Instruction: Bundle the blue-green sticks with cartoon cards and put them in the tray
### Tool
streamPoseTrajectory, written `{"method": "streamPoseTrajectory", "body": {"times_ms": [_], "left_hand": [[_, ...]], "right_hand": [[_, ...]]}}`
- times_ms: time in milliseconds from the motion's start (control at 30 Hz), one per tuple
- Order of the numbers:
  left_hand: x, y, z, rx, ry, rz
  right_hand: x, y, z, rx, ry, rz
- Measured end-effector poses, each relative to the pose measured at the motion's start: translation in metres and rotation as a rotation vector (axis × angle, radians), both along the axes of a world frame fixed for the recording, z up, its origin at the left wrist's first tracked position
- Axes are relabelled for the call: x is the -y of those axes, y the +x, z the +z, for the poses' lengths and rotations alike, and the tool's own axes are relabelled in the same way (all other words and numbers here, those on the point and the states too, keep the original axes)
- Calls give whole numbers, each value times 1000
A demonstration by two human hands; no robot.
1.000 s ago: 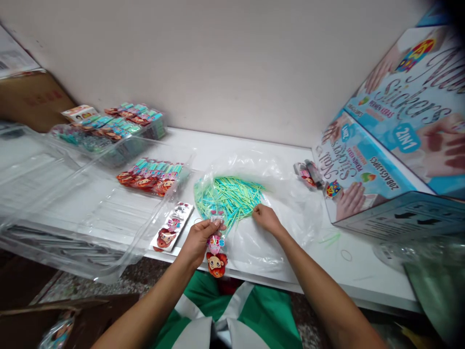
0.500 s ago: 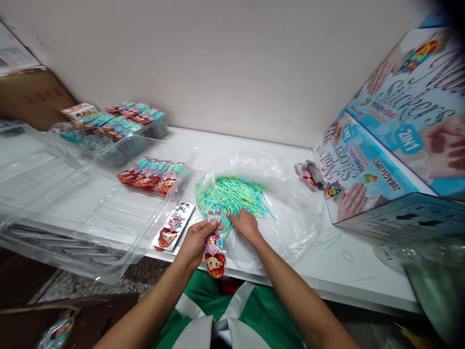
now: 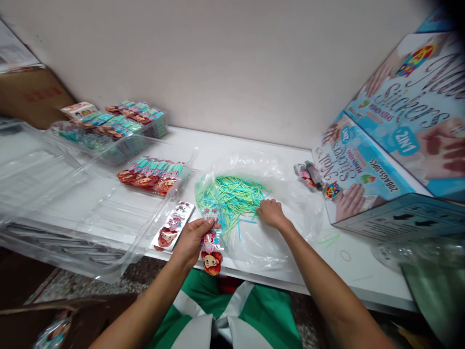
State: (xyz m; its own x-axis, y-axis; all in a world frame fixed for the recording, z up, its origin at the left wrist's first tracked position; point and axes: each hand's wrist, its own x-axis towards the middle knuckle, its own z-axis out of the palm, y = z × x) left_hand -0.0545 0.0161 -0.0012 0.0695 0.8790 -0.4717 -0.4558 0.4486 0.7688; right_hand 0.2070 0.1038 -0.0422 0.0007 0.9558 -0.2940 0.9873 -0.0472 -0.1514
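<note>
My left hand is closed on a small sticker packet showing a red-haired cartoon figure, held over the table's front edge. My right hand rests on a pile of thin green and blue sticks lying inside a clear plastic bag. Its fingers are curled and pinched at the sticks on the pile's right side. Another sticker packet lies flat just left of my left hand.
Clear plastic trays sit at the left, one holding a row of sticker packets, another farther back. Blue "Nail Stickers" boxes stand at the right, with loose packets beside them. A brown carton is far left.
My right hand went left to the packet half a second ago, then returned right onto the sticks. A few sticks now lie spread nearer me. My left hand stays put.
</note>
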Motion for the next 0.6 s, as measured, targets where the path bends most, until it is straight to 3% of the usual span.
{"method": "streamPoseTrajectory", "body": {"times_ms": [200, 333, 467, 600], "left_hand": [[-1, 1, 0, -8, 9, -1], [-1, -2, -1, -23, 5, 3], [-2, -1, -3, -33, -5, -9], [-2, 5, -2, -37, 6, -41]], "right_hand": [[9, 15, -6, -46, -70, 31], [7, 37, -7, -55, -82, -55], [-10, 55, -13, -29, -69, -212], [-35, 51, -22, -29, -62, -287]]}}
